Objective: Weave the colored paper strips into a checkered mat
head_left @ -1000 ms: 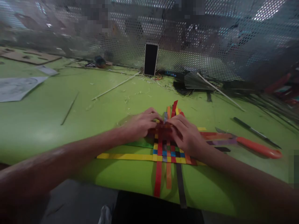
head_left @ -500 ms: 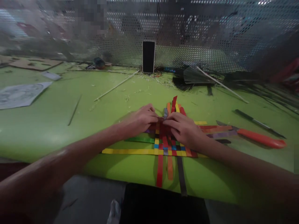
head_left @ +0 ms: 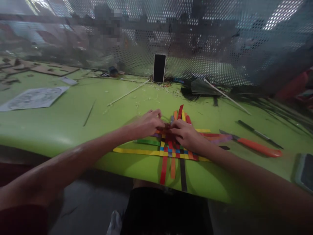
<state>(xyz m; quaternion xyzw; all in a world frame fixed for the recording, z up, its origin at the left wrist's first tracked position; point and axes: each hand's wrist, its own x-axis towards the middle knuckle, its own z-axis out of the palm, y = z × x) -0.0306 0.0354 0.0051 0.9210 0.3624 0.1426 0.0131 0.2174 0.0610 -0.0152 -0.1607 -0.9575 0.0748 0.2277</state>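
Note:
A woven mat of coloured paper strips (head_left: 174, 151) lies near the front edge of the green table (head_left: 61, 127). Red, orange, yellow and dark strips stick out on all sides. My left hand (head_left: 146, 124) and my right hand (head_left: 184, 133) meet over the far part of the weave, fingers curled and pinching a dark red strip (head_left: 168, 128) between them. A long yellow strip (head_left: 137, 151) runs out to the left, and a green strip (head_left: 146, 142) lies under my left wrist.
An orange-handled knife (head_left: 254, 147) and a dark pen-like tool (head_left: 259, 133) lie to the right. A phone (head_left: 159, 68) stands against the perforated metal wall. Thin sticks (head_left: 127, 93), a printed sheet (head_left: 34, 98), a dark strip bundle (head_left: 202, 87) and another phone (head_left: 305, 171) are around.
Both hands stay pinched together on the weave. The view has shifted, so the mat and hands appear slightly smaller and farther from me.

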